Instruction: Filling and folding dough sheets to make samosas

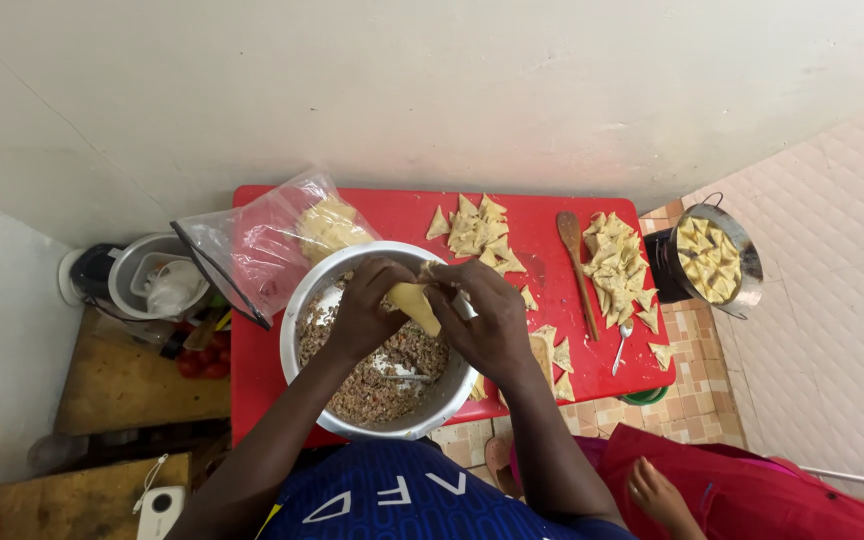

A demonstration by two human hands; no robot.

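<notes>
1. We see the scene evenly and brightly lit by soft, diffuse light; nothing looks dim.
2. Shadows are faint: a soft one falls under the metal bowl [302,340] onto the red table [542,215], and the floor gap below the table is darker.
3. We notice mild glare on the bowl's rim and on the clear plastic bag [252,245].
4. The wide lens bends straight lines: the wall edges curve and splay toward the corners.
5. Focus is fair at the centre; we find the left hand [367,310] and right hand [487,320] slightly soft, and fine detail smears at the edges.
</notes>
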